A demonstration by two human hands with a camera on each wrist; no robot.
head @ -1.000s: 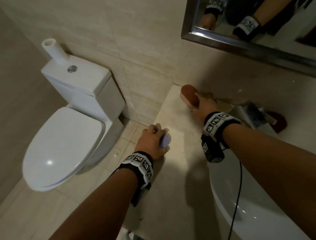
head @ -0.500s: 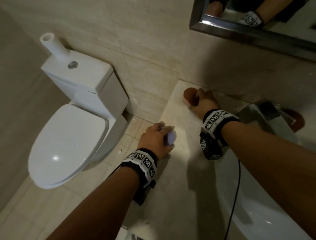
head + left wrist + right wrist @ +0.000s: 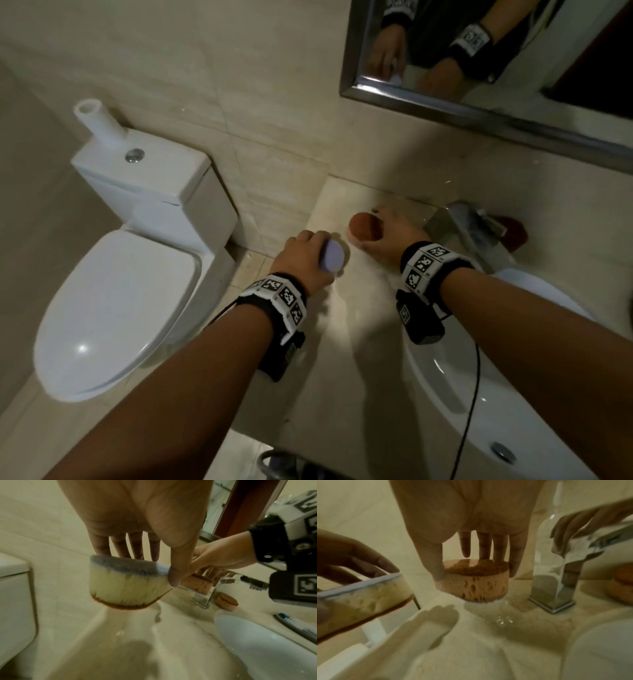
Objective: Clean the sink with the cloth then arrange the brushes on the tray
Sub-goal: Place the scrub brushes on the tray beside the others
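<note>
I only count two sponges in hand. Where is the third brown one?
In the left wrist view the third brown sponge lies on the counter right of the faucet, behind the sink.

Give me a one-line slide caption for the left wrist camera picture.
Left hand holds a grey-topped sponge above the counter while the right hand grips an orange sponge beside the tap.

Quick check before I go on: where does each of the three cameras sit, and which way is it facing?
Head: worn on the head, looking down at the counter, toilet and sink; both forearms show.
Left wrist: looks along the left hand at its purple-topped sponge.
Right wrist: looks along the right hand at its brown sponge, beside the faucet.
Shared: each wrist view also catches the other hand's sponge.
</note>
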